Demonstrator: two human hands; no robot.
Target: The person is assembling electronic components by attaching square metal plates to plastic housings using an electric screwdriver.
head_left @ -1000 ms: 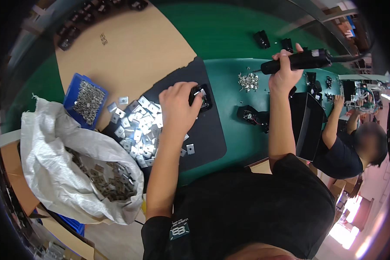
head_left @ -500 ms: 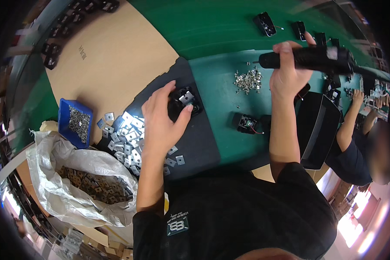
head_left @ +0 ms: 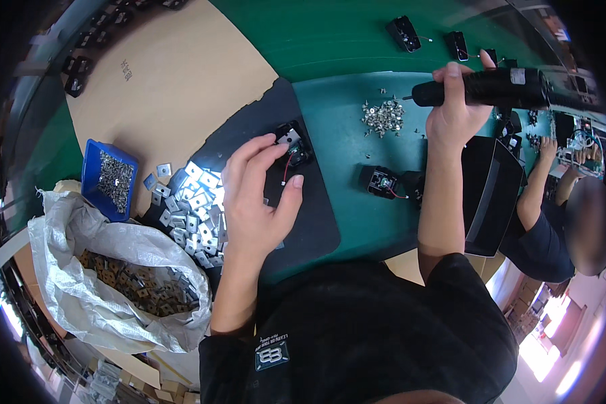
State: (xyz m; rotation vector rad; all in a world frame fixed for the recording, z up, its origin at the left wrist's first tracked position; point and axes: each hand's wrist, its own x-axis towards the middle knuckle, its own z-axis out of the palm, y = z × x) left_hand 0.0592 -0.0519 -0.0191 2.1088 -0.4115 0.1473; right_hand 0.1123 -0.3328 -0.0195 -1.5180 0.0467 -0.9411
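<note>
My left hand is open, thumb and fingers spread, beside a small black plastic housing on the black mat. Its fingertips are at the housing's near left edge; whether they touch it I cannot tell. A square metal plate sits inside the housing, and a red wire with a white plug hangs out toward my thumb. My right hand is wrapped round a black electric screwdriver, held level above the table with its bit pointing left, near a pile of screws.
Loose metal plates lie left of my left forearm, by a blue bin of small parts and a white woven sack. Another housing lies mid-table. A black tray stands right, near a co-worker's arm. Brown cardboard covers the far left.
My left hand has drawn back a little from the housing, uncovering its inside and the red wire. My right hand with the screwdriver has shifted slightly right.
</note>
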